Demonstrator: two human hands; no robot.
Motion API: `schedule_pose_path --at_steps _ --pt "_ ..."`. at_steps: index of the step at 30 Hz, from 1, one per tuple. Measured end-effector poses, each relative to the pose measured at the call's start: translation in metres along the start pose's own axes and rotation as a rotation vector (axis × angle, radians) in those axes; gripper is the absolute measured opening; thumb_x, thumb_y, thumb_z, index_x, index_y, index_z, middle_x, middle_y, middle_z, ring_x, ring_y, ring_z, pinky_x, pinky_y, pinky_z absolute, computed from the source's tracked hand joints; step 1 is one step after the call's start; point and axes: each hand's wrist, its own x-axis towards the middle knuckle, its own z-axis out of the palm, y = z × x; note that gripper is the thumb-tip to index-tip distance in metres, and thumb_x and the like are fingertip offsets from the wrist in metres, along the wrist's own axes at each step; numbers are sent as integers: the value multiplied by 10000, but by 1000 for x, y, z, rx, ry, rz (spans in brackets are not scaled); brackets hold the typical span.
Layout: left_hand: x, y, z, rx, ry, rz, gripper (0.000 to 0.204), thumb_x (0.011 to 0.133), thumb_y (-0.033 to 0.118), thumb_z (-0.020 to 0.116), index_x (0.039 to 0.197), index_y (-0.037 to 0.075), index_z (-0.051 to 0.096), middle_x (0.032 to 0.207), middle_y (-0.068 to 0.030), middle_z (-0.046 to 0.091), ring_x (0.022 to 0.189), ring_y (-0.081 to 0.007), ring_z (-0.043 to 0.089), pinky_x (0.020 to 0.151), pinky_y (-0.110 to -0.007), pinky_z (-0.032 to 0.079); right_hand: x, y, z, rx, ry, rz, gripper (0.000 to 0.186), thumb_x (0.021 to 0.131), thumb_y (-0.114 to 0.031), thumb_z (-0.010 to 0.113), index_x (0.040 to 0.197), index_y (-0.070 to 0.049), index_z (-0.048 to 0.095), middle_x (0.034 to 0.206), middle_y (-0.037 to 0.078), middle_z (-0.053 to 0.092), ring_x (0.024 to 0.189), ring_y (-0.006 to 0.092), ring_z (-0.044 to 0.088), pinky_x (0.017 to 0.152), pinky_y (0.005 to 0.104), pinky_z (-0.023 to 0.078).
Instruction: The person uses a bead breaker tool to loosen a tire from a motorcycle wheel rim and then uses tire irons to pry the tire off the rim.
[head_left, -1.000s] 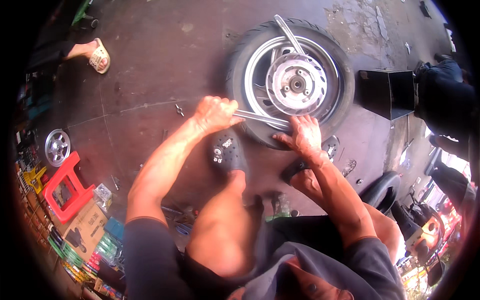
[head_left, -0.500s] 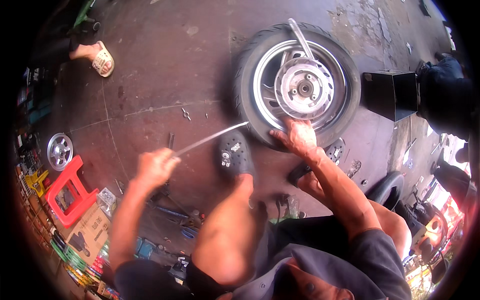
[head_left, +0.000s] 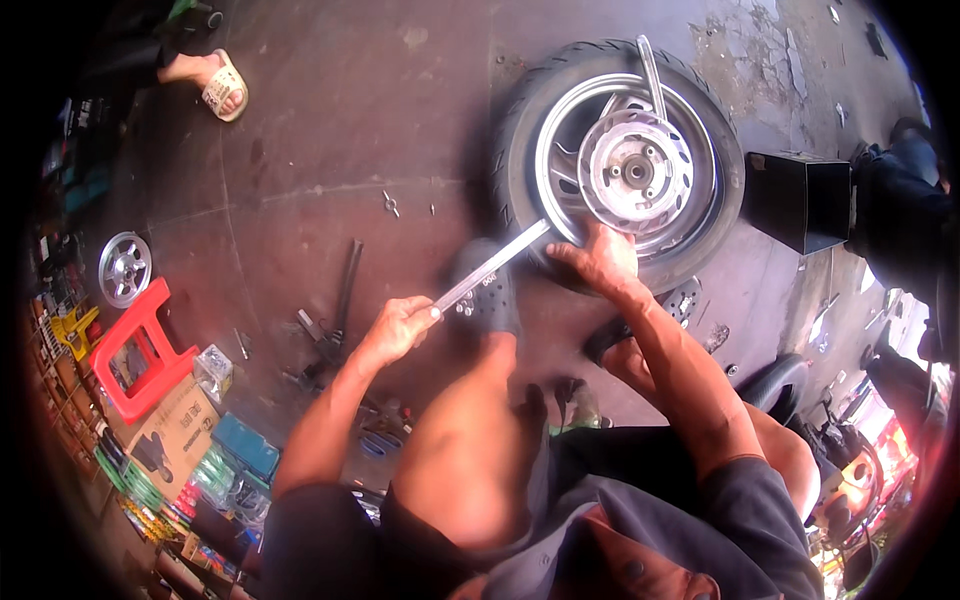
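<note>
A motorcycle wheel with a black tyre [head_left: 520,150] lies flat on the floor, its brake disc [head_left: 604,185] facing up. My left hand [head_left: 400,325] is closed round a flat metal tyre lever [head_left: 492,265], whose far tip reaches the near left edge of the rim. My right hand [head_left: 606,262] lies over the near side of the wheel, thumb spread over the tyre and fingers over the rim; the fingertips are partly hidden by the disc. A second tyre lever [head_left: 651,75] stands at the wheel's far edge, its lower end by the disc.
A black open box [head_left: 800,200] stands right of the wheel. My dark clogs [head_left: 490,300] are at its near side. A small wing-shaped metal part [head_left: 390,204] lies on the floor. At left are a red plastic stool [head_left: 140,350], a silver wheel [head_left: 125,270] and another person's sandalled foot [head_left: 226,90].
My left hand has moved right and slightly down, bringing the tyre lever's tip to the rim. My right hand stays on the wheel. The whole view has shifted slightly.
</note>
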Motion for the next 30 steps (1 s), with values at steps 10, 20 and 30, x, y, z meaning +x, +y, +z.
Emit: schedule_pose_path --at_steps 10,20,30 --pt "-40 138 19 1064 196 362 190 923 202 601 895 19 641 578 -125 568 533 -313 578 579 -413 487 10 7 11 -58 118 29 688 711 -474 801 1172 1 615 1113 231 660 1100 361 598 1006 454 385" --pt "-2 297 113 742 272 1145 163 795 132 676 917 32 632 719 -153 638 670 -350 650 575 -423 512 6 -19 15 158 182 -134 631 838 -470 671 1276 -38 532 1206 137 606 1208 223 536 997 386 392" --pt "-33 192 9 1156 152 180 304 821 293 720 891 -2 694 764 -209 669 714 -380 663 633 -456 503 2 11 11 -43 143 -65 733 705 -526 784 1223 -43 597 1130 196 670 1111 355 606 1017 487 351"
